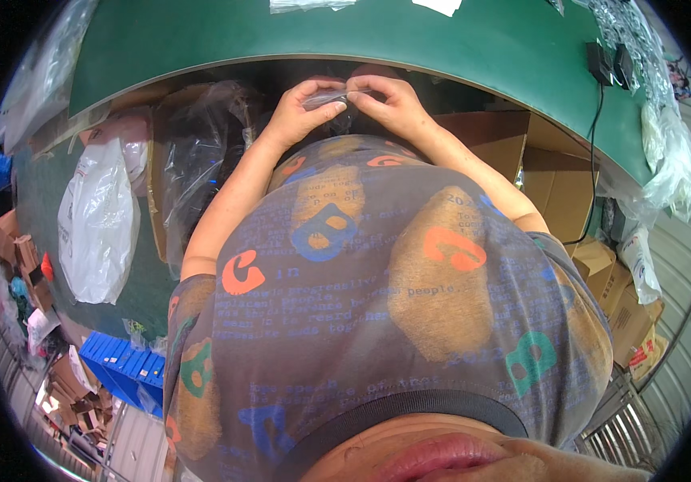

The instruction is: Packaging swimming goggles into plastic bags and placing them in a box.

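— What are the hands holding?

— Both are pinching a small clear plastic bag, thin and crinkly, catching the light. The left hand is curling around its left end, thumb and fingers closed on it; the right hand is gripping the other end with its fingertips pressed together. The bag is sitting between the two hands, just below the curved edge of the green table, up against the person's front.

— Is anything inside it?

— I cannot tell; it is too small and glossy (something dark may be showing through, but it is blurred).

— What is lying around?

— A patterned grey shirt is filling the lower half of the view and hiding whatever is under the hands. To the left, a large clear plastic liner is gaping out of a cardboard box, shiny and wrinkled, and a white plastic sack is slumping on the floor near it. Blue bins are sitting lower left. To the right, brown cardboard boxes are stacking up under the table, and a black cable is hanging down over them from the tabletop. More clear bags are piling at the table's right end.
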Demonstrator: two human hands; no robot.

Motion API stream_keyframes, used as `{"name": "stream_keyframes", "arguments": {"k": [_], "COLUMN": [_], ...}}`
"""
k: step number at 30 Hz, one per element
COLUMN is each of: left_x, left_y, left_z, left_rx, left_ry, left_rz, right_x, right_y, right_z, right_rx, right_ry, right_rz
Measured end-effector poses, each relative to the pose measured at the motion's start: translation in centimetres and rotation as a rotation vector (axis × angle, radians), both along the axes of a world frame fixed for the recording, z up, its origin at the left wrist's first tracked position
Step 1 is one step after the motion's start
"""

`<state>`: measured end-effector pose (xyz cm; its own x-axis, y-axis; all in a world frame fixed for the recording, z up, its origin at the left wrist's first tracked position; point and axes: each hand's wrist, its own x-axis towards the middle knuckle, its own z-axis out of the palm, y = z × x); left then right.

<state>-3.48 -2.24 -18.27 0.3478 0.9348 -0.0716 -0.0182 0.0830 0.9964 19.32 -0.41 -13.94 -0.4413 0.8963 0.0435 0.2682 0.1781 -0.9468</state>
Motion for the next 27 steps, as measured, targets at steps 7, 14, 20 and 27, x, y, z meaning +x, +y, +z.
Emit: {"name": "stream_keyframes", "arguments": {"k": [7,14,20,27], "left_x": [0.1,0.5,0.6,0.8], "left_y": [0.3,0.1,0.1,0.4], "left_z": [-0.2,1.0,0.0,0.0], "left_rx": [0.017,-0.016,0.009,0.013], "left_ry": [0.007,0.081,0.118,0.155], "left_rz": [-0.022,-0.051,-0.019,0.009], "right_x": [-0.4,-0.6,-0.7,-0.9], "right_y": [-0.1,0.1,0.1,0.4], "right_z": [-0.4,0.1,1.0,0.9], "right_rx": [0.057,0.153,-0.024,0.239], "right_ry": [0.003,-0.097,-0.155,-0.206], "right_rz": [-0.024,0.05,0.015,0.062]}}
